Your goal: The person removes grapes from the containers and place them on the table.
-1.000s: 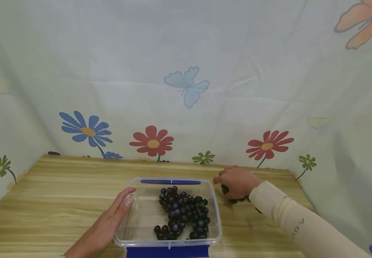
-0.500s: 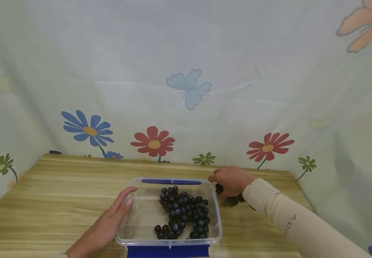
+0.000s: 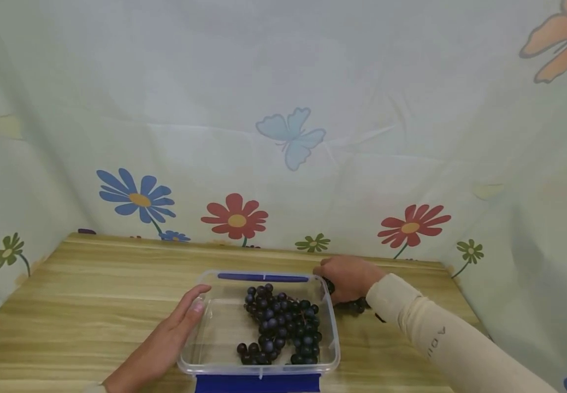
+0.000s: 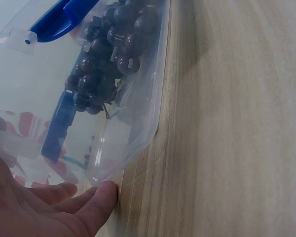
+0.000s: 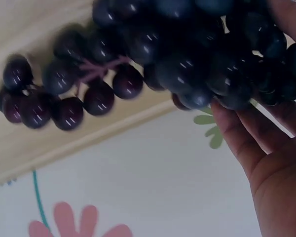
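A clear plastic container [image 3: 210, 364] with blue clips stands on the table, and dark grapes [image 3: 276, 319] fill its right side. My left hand [image 3: 167, 335] rests against the container's left wall, fingers fairly straight; in the left wrist view its fingertips [image 4: 106, 192] touch the clear plastic near the base. Just beyond the container's right rim, my right hand [image 3: 352, 279] grips a bunch of dark grapes [image 5: 182, 64]. The right wrist view shows fingers [image 5: 234, 133] curled under the bunch, with a tail of grapes hanging out to one side. From the head, the hand hides most of this bunch.
The wood-grain table [image 3: 131, 273] ends at a pale curtain [image 3: 190, 136] printed with flowers and butterflies, which encloses the back and both sides. A blue clip flap [image 3: 259, 383] hangs at the container's near side.
My right hand has moved a little left with the bunch of grapes, closer to the container's right rim. The left hand and the container stay in place.
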`<state>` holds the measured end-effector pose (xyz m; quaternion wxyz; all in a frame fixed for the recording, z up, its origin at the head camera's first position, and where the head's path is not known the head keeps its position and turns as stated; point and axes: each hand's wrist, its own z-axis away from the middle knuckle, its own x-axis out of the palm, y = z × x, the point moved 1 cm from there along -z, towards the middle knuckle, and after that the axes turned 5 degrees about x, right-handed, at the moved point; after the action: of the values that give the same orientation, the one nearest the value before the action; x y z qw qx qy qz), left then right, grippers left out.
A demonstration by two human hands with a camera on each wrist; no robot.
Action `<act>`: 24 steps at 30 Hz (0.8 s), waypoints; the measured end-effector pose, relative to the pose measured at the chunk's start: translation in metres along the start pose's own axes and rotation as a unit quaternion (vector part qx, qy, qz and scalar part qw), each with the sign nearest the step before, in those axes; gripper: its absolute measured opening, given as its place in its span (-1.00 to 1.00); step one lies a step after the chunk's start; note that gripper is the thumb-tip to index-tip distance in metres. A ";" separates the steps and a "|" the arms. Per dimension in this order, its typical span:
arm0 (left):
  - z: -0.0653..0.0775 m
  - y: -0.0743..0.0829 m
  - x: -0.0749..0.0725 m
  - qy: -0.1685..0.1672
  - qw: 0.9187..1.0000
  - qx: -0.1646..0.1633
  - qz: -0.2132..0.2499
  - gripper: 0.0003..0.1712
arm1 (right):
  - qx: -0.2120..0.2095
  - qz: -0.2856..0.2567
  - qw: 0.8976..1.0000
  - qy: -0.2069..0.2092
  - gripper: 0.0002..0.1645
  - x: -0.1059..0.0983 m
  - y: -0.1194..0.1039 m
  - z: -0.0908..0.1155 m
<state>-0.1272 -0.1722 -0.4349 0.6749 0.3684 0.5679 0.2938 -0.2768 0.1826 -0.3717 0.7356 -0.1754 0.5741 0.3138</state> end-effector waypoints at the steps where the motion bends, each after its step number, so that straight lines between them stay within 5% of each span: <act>1: 0.000 0.000 0.000 0.000 1.000 0.001 0.000 -0.37 | 0.003 -0.008 1.000 0.003 -0.36 0.002 0.001 0.001; 11: 0.000 -0.001 0.000 0.002 1.000 0.000 0.005 -0.37 | 0.060 -0.149 0.987 0.012 0.32 0.020 0.016 0.015; 15: 0.000 -0.001 0.000 0.006 1.000 0.000 0.003 -0.39 | 0.069 -0.167 0.983 0.015 0.32 0.023 0.023 0.020; 24: -0.001 -0.003 0.001 0.004 1.000 -0.004 0.008 -0.39 | 0.064 -0.101 0.993 0.010 0.18 0.035 0.031 0.022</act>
<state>-0.1278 -0.1730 -0.4384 0.6721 0.3691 0.5659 0.3030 -0.2766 0.2284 -0.3958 0.7673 -0.1882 0.5798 0.1991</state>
